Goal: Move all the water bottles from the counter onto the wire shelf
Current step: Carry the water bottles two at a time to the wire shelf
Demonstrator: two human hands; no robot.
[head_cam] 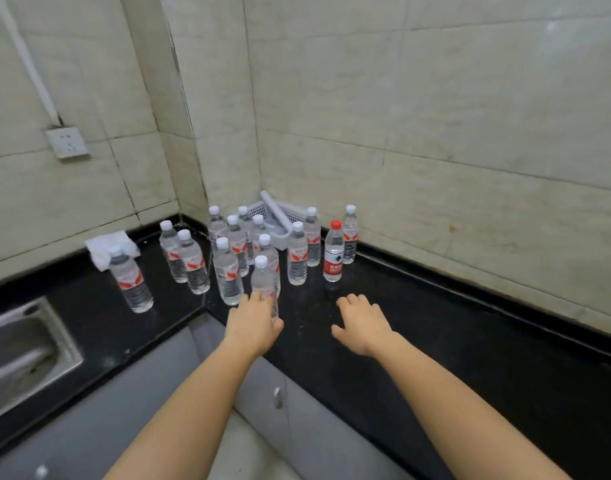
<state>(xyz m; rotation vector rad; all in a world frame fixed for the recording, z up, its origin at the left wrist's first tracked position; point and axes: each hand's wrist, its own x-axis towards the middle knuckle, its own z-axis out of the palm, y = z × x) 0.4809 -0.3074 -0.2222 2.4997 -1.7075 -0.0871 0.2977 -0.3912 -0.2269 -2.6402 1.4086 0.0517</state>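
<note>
Several clear water bottles with white caps and red-and-white labels stand in the corner of the black counter (418, 334). My left hand (254, 323) grips the nearest bottle (262, 277) around its lower half. One bottle (333, 252) has a red cap and a red label and stands to the right of the group. My right hand (361, 320) hovers just in front of it with fingers spread and holds nothing. A lone bottle (131, 280) stands further left, near the sink. No wire shelf is in view.
A white plastic basket (280, 220) sits in the corner behind the bottles. A crumpled white cloth (105, 245) lies against the left wall. A steel sink (23, 351) is set into the counter at the left. Grey cabinet doors (280, 400) run below the counter.
</note>
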